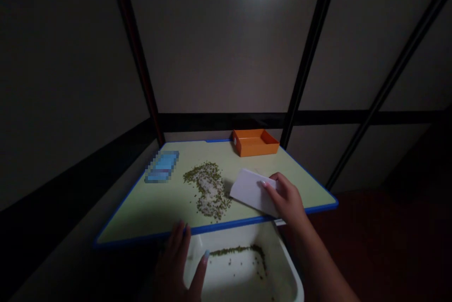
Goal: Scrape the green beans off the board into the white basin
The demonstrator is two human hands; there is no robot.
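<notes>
My right hand (287, 198) grips a flat white card (252, 189), thumb on top, tilted over the table's front right part. The card's left edge is beside a spread pile of small green beans mixed with white grains (210, 189). My left hand (180, 262) has its fingers stretched and apart, by the table's front edge and the left side of a white tub (289, 269). Whether it touches the tub's rim I cannot tell. Inside the tub, green beans (233, 250) lie along the far and right side of the floor, with a few scattered.
The pale green table (141, 212) has a raised blue edge. An orange open box (257, 144) stands at its back right, and a blurred blue packet (162, 167) lies at the left. Panelled walls (226, 57) rise close behind and left. The tub is below the front edge.
</notes>
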